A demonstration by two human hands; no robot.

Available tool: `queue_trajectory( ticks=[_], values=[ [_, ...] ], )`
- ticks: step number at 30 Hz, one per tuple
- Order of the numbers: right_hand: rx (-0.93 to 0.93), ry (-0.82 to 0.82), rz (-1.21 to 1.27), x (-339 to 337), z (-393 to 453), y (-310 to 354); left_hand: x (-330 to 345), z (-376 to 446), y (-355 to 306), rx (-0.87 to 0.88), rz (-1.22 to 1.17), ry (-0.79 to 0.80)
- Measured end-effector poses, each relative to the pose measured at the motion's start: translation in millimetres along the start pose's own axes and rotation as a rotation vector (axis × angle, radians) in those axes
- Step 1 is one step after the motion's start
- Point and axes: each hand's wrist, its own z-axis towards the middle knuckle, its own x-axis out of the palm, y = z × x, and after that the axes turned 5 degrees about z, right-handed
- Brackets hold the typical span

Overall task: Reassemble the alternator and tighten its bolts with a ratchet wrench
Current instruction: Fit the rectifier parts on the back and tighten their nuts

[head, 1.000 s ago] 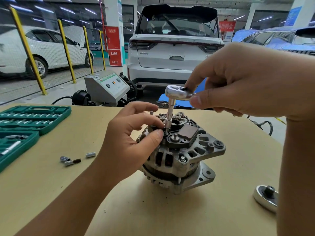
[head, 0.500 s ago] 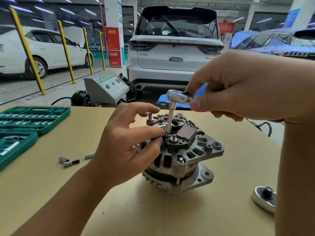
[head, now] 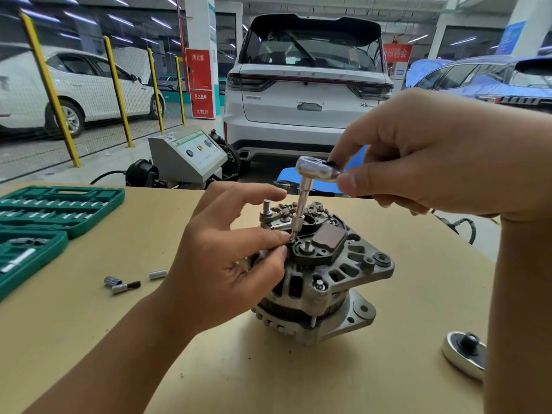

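The grey alternator (head: 331, 282) stands on the tan table (head: 89, 339), rear face up, with a dark plastic regulator on top. My right hand (head: 424, 153) grips the chrome ratchet wrench (head: 316, 170) by its head; the extension and socket slant down onto a bolt at the regulator's left edge. My left hand (head: 221, 264) sits against the alternator's left side, thumb and forefinger pinching at the socket's tip, where the bolt is hidden by my fingertips.
A green socket set case (head: 50, 210) lies open at the left. Three loose sockets and bits (head: 125, 283) lie on the table left of my left wrist. A round metal pulley (head: 464, 354) rests at the right edge. Cars and a grey machine (head: 185, 153) stand beyond the table.
My left thumb and forefinger have closed in around the socket tip. The ratchet's extension tilts slightly more, its tip lower on the regulator's left edge. The alternator stays put.
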Motion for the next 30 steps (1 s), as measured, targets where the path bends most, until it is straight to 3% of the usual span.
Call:
queue_trajectory(
  ticks=[12,17,22,30],
  values=[
    [-0.007,0.000,0.019,2,2,-3,3,-1,-1,-0.010,-0.001,-0.060],
    [-0.011,0.008,0.030,4,2,-2,5,-2,-5,-0.164,-0.123,-0.099],
    [-0.012,0.004,-0.026,6,3,2,5,1,-7,-0.308,-0.251,-0.020],
    [-0.051,-0.022,-0.078,6,1,9,7,8,-6,-0.296,-0.226,0.127]
  ],
)
